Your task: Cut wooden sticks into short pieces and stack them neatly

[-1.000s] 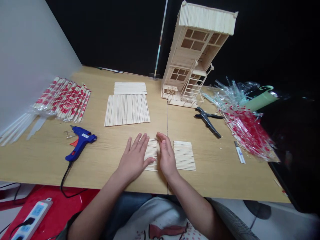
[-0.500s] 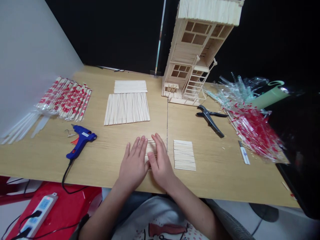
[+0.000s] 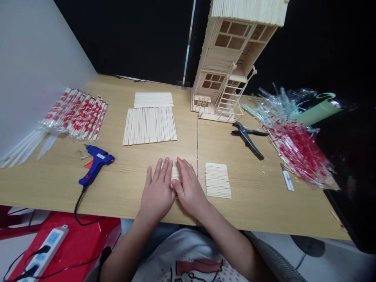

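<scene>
Both palms lie over a small panel of wooden sticks (image 3: 176, 172) on the table, hiding most of it. My left hand (image 3: 158, 190) rests flat on its left side with the fingers stretched out. Across its right side lies my right hand (image 3: 189, 188), fingers extended and thumb pointing toward the left hand. Sticks laid crosswise show in the gap between the hands. Just right of them is a similar stick panel (image 3: 217, 180). Farther back lie a wider stick panel (image 3: 149, 126) and a narrow one (image 3: 154, 100) behind it.
A stick-built model house (image 3: 223, 66) stands at the back. On the left are a blue glue gun (image 3: 96, 164), its cord, and wrapped chopsticks (image 3: 76, 113). Black cutters (image 3: 248, 139), a utility knife (image 3: 287, 178), red-printed wrappers (image 3: 299, 152) and a phone-like black slab (image 3: 349, 219) lie right.
Both hands stay on the small panel, with only slight shifts of the fingers. The whole view has moved a little; the other things lie as before.
</scene>
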`<state>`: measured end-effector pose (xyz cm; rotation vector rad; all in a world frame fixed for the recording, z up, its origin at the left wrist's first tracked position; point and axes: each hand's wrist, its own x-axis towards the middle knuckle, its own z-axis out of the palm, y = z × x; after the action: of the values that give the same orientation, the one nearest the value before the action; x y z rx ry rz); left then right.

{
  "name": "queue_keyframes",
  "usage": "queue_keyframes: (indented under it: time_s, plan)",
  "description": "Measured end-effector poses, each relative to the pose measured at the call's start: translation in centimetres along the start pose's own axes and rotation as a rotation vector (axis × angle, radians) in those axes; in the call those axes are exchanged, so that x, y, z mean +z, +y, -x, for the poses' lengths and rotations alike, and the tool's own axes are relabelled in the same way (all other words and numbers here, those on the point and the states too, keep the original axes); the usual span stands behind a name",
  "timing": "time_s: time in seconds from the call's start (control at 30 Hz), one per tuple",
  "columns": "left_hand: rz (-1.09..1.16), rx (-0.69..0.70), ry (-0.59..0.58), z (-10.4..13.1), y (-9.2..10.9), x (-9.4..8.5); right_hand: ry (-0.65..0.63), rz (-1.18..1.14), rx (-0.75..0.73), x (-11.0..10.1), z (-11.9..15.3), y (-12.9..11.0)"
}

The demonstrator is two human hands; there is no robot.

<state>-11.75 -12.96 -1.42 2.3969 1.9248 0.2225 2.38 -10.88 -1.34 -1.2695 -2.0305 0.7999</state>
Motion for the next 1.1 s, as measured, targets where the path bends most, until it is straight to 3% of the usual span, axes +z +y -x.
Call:
queue_keyframes:
  time_s: [0.23, 1.1]
  plan:
    - [-0.026, 0.025, 0.041, 0.0, 0.0, 0.0, 0.177, 0.127, 0.026, -0.6, -0.1, 0.3]
    - [0.0, 0.053, 0.023, -0.3, -0.1, -0.2, 0.199, 0.184, 0.043, -1.1, -0.7, 0.4]
